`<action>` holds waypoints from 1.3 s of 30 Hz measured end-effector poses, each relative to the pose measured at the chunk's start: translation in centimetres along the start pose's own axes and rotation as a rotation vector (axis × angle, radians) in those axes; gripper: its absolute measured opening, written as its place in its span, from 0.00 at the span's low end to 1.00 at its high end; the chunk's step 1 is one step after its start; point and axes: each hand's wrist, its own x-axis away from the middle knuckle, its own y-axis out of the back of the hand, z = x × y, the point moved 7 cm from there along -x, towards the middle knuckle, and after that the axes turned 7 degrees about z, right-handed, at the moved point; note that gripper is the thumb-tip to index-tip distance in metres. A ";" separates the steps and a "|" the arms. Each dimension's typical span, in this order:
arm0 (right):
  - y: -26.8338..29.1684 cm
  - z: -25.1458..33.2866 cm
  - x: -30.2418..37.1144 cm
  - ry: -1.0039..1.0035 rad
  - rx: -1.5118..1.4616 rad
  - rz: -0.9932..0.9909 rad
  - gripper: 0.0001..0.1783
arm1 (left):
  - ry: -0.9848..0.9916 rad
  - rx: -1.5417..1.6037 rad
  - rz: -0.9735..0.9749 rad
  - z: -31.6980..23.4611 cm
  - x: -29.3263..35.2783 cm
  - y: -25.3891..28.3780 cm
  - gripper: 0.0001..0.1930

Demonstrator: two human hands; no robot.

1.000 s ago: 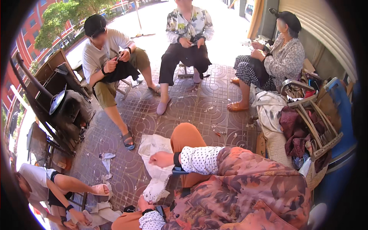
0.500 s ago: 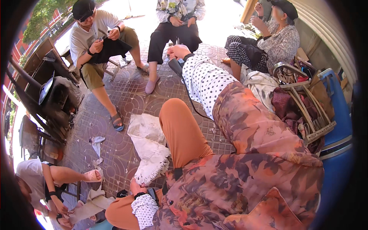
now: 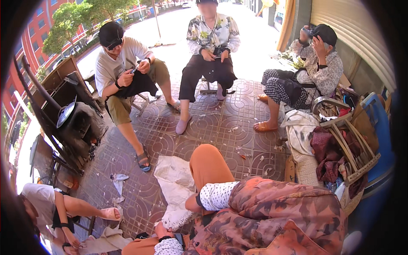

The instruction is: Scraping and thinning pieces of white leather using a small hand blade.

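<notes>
A crumpled white cloth (image 3: 175,183) lies over the patterned floor tiles beside my orange-trousered knee (image 3: 208,163). My left hand (image 3: 163,231), in a dotted cuff with a dark wristband, grips the cloth's lower end. My right hand (image 3: 190,206) reaches out of a dotted sleeve to the cloth's right edge, just below the knee. Its fingers are hidden behind the cloth and knee. A flowered pink garment covers my lap.
Three people sit on low stools across from me: one at left (image 3: 123,68), one in the middle (image 3: 210,46), one at right (image 3: 312,68). Another person (image 3: 46,208) crouches at lower left. A black stove (image 3: 76,121) stands left, a wooden basket of clothes (image 3: 344,148) right. Scraps litter the tiles.
One second ago my right hand lay on the cloth. Half a second ago the arm was lifted high in front of me. It has come back down to the cloth's edge.
</notes>
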 end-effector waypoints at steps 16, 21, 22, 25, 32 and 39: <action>0.3 -0.8 -0.2 -0.120 -0.183 0.023 0.14 | 0.314 0.271 0.299 4.9 -2.6 -3.1 0.09; -1.7 -2.3 -1.6 -0.200 -0.216 0.076 0.14 | 0.273 0.399 0.309 -0.6 -0.7 -5.9 0.09; -2.2 -2.5 -1.8 -0.205 -0.214 0.094 0.14 | 0.372 0.484 0.274 -1.8 -0.1 -6.7 0.09; -2.4 -1.7 -2.7 -0.197 -0.173 0.156 0.15 | 0.472 0.607 0.200 -2.2 0.3 -7.3 0.09; -2.8 0.7 -4.5 -0.152 -0.200 0.217 0.18 | 0.488 0.624 0.253 -4.8 1.0 -9.1 0.10; -3.1 2.3 -6.8 -0.108 -0.260 0.201 0.18 | 0.523 0.538 0.241 -3.2 0.7 -9.5 0.16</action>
